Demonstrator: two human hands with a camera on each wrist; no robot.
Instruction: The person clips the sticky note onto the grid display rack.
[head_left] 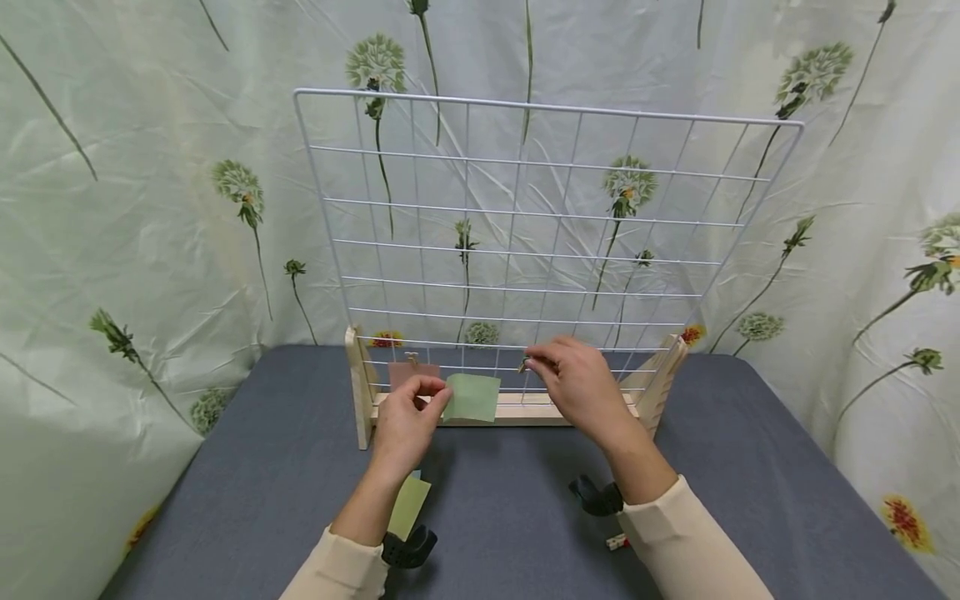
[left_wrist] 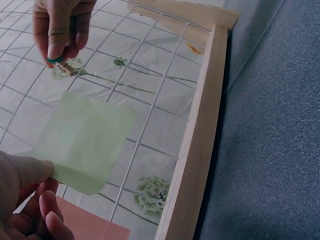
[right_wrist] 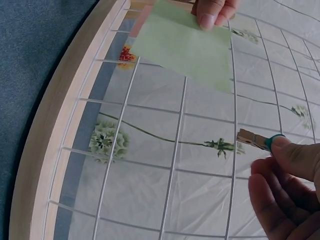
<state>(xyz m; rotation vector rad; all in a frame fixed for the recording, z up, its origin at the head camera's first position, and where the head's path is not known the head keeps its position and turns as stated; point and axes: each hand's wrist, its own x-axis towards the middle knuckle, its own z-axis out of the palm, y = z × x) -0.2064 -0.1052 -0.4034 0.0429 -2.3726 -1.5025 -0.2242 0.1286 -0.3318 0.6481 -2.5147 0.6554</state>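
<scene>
A square green paper note (head_left: pixel 472 397) is pinched at its left edge by my left hand (head_left: pixel 408 421), in front of the lower part of the white wire grid (head_left: pixel 525 291). My right hand (head_left: pixel 581 387) pinches a small wooden clothespin (right_wrist: pixel 251 138) with a teal piece at its held end, apart from the note and to its right. Behind my left hand a pink note (head_left: pixel 402 372) hangs on the grid under another clothespin (head_left: pixel 412 358); in the left wrist view the pink note lies partly below the green one.
The grid stands in a wooden base (head_left: pixel 532 408) with side posts (head_left: pixel 362 387) on a dark blue-grey table (head_left: pixel 510 517). Yellow-green paper (head_left: pixel 408 504) lies beside my left forearm. A red-and-white small item (head_left: pixel 617 542) lies by my right sleeve. A flowered curtain (head_left: pixel 150 208) hangs behind.
</scene>
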